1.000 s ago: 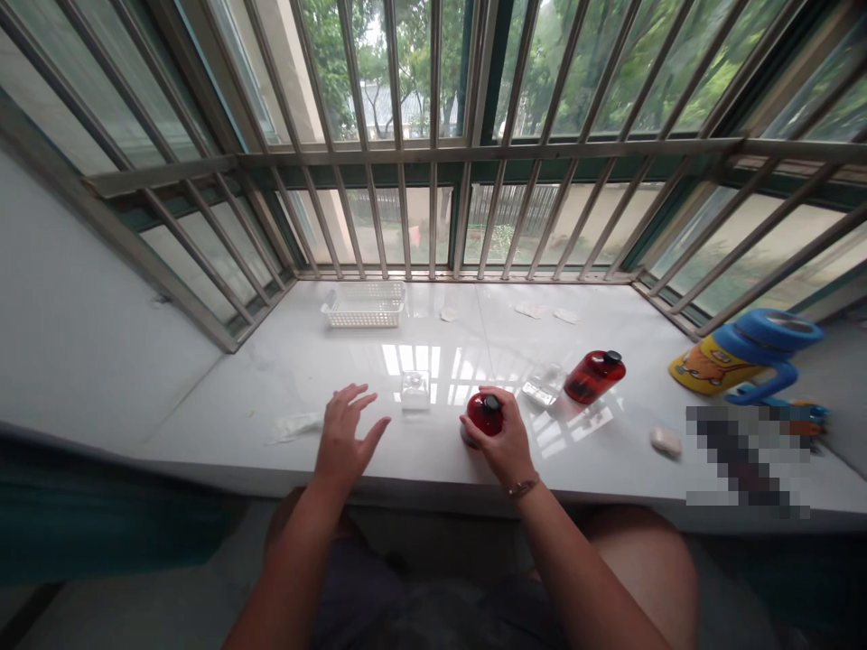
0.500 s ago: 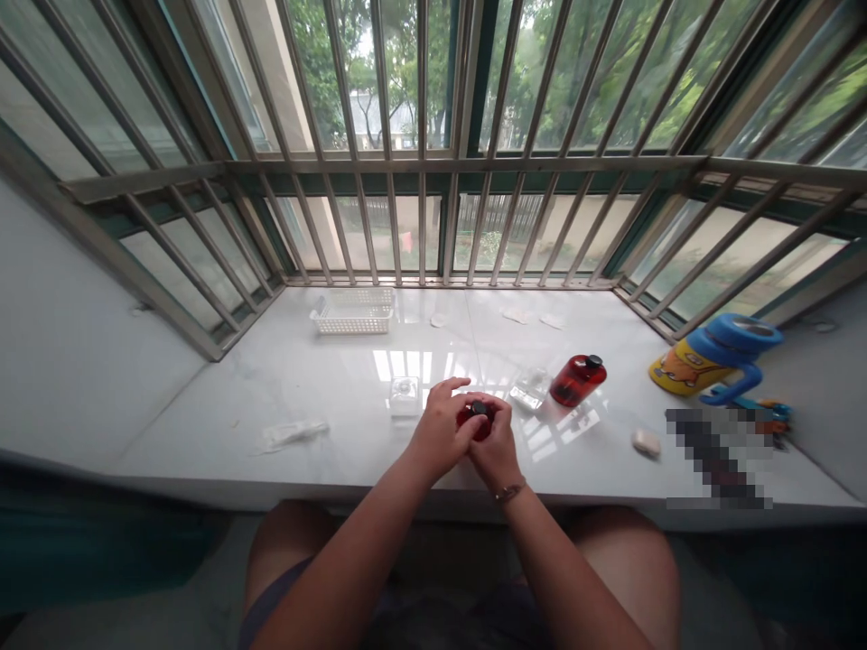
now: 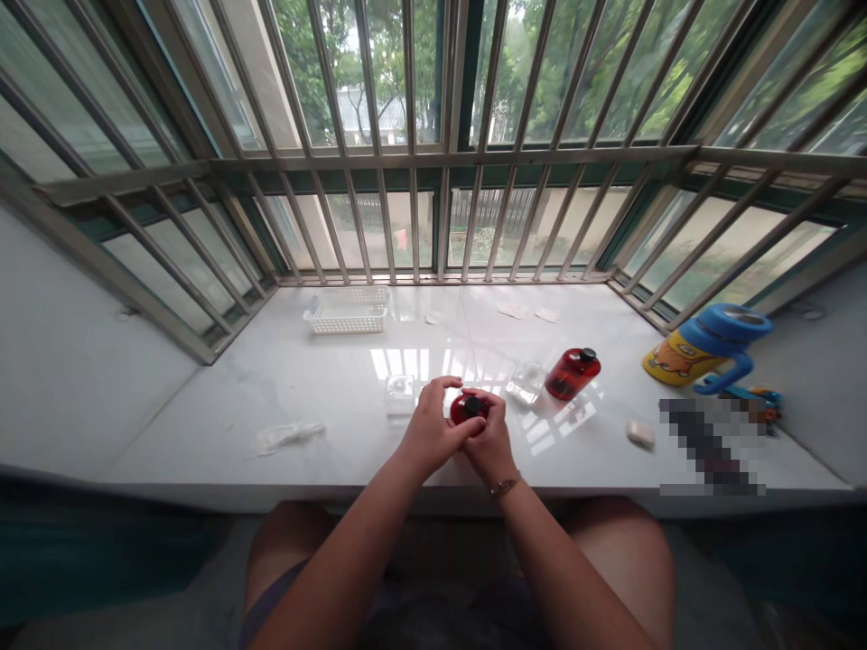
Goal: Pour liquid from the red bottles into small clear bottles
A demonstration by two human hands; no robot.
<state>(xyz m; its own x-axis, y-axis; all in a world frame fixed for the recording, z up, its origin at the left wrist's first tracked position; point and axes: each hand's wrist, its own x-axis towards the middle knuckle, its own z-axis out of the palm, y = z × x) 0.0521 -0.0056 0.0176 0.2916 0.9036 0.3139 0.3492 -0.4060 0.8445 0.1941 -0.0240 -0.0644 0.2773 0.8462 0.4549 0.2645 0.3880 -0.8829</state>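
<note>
Between my two hands, near the front of the white sill, is a small red bottle (image 3: 463,409) with a black cap, seen from above. My right hand (image 3: 490,441) wraps its right side, and a bracelet circles that wrist. My left hand (image 3: 428,428) curves round the left side, its thumb across the near face and its index finger raised and bent over. The bottle's lower part is hidden by my hands. A second red bottle (image 3: 573,375) with a black cap stands to the right, beside a clear plastic box (image 3: 525,383). Another clear box (image 3: 399,394) lies left of my hands.
A white basket (image 3: 347,322) sits near the barred window. A crumpled clear wrapper (image 3: 290,436) lies at left. On the right are a pale soap-like block (image 3: 640,435), a blue and yellow handled flask (image 3: 704,348) and a blurred-out dark object (image 3: 711,451). Paper scraps (image 3: 513,310) lie at the back.
My left fingers have opened slightly away from the bottle, so more of its red top shows. The whole view has shifted a little; the other things stay in place.
</note>
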